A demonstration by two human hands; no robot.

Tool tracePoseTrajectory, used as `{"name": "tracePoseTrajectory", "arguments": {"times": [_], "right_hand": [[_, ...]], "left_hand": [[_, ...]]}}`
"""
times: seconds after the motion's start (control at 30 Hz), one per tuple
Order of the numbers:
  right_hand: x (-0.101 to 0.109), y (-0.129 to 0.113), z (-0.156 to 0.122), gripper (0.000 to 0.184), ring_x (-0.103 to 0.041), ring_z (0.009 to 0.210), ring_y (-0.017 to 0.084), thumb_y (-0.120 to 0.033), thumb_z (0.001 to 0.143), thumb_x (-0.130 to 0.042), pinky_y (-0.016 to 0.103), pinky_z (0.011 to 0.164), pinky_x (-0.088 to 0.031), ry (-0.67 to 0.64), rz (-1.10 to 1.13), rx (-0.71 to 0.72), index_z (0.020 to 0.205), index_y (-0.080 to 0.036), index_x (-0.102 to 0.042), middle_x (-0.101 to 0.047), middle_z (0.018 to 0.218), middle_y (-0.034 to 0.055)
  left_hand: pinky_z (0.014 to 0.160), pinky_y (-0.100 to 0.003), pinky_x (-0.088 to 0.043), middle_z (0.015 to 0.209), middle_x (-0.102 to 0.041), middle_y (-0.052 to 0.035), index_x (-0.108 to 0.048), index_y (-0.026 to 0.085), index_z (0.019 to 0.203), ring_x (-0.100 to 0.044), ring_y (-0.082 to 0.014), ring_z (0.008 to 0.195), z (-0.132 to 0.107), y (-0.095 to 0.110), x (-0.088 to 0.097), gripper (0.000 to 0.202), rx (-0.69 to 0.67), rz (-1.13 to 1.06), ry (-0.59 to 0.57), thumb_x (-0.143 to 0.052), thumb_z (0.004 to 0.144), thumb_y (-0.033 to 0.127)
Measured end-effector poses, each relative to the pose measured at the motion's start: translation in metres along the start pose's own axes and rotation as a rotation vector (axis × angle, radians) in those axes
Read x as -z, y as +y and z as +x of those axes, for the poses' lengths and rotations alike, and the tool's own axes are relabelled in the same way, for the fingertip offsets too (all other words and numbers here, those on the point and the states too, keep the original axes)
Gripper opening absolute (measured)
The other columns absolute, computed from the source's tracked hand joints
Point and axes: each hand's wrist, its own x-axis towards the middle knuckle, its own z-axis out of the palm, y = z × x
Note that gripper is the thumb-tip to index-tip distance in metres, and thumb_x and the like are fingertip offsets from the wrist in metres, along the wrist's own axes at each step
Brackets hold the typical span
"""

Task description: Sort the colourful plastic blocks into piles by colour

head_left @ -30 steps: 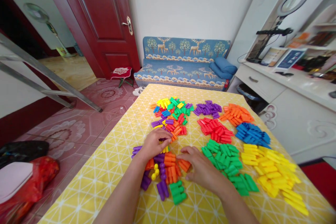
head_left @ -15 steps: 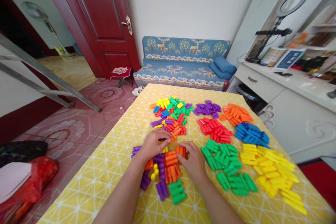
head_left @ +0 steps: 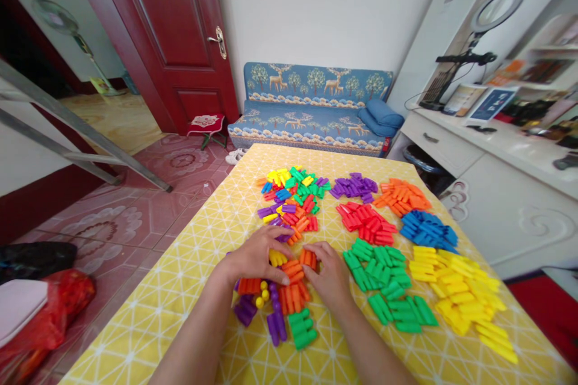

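On a table with a yellow patterned cloth (head_left: 189, 289) lie plastic peg blocks. My left hand (head_left: 255, 255) lies palm down with fingers spread over a small mixed heap of orange, purple, yellow and green blocks (head_left: 282, 304). My right hand (head_left: 329, 274) rests beside it, its fingertips pinching an orange block (head_left: 308, 257). Beyond the hands is a mixed-colour pile (head_left: 293, 198). To the right are sorted piles: purple (head_left: 354, 186), orange (head_left: 401, 195), red (head_left: 368, 222), blue (head_left: 427, 228), green (head_left: 388, 283) and yellow (head_left: 460, 292).
A blue patterned sofa (head_left: 311, 108) stands behind the table, next to a red door (head_left: 171, 36). A white desk (head_left: 497, 174) with a ring light (head_left: 494, 9) is at the right. A red bag (head_left: 45, 319) lies on the tiled floor at the left.
My right hand moved left from the green pile's edge to the orange blocks beside my left hand. My left hand slid a little nearer and spread over the small heap.
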Motion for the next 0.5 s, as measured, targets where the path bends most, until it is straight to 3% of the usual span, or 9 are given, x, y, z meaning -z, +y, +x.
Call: {"name": "tracePoseTrajectory", "arguments": {"times": [0.17,0.3,0.4,0.5], "right_hand": [[-0.001,0.0,-0.001,0.036,-0.058,0.094,0.021,-0.015,0.072,-0.061,0.036,0.086,-0.048,0.003,0.007,-0.002,0.106,-0.023,-0.066,-0.062,0.101,0.0046],[0.0,0.001,-0.001,0.039,-0.058,0.095,0.02,-0.011,0.071,-0.06,0.035,0.086,-0.047,0.005,0.031,-0.009,0.107,-0.024,-0.066,-0.062,0.103,0.0044],[0.0,0.001,0.0,0.04,-0.058,0.095,0.02,-0.011,0.07,-0.061,0.033,0.084,-0.048,0.0,0.038,-0.024,0.107,-0.024,-0.067,-0.063,0.102,0.0039],[0.0,0.0,0.0,0.034,-0.058,0.094,0.021,-0.02,0.071,-0.066,0.034,0.083,-0.048,0.002,0.028,-0.038,0.105,-0.024,-0.067,-0.063,0.1,0.0042]], "left_hand": [[0.107,-0.058,-0.028,0.144,-0.045,-0.0065,-0.074,0.033,0.1,-0.039,-0.0411,0.13,0.0,0.013,-0.006,0.058,0.04,0.111,-0.046,-0.086,0.045,0.049],[0.106,-0.055,-0.032,0.144,-0.045,-0.0077,-0.076,0.029,0.091,-0.041,-0.0397,0.128,0.004,0.017,-0.016,0.048,0.056,0.108,-0.02,-0.087,0.047,0.043],[0.102,-0.048,-0.039,0.134,-0.055,-0.0087,-0.075,0.025,0.089,-0.051,-0.0338,0.12,0.007,0.014,-0.018,0.036,0.061,-0.035,0.047,-0.084,0.055,0.034],[0.097,-0.039,-0.045,0.12,-0.064,-0.0098,-0.073,0.02,0.091,-0.06,-0.0269,0.108,0.012,0.006,-0.018,0.026,0.099,-0.315,0.238,-0.077,0.068,0.031]]}}
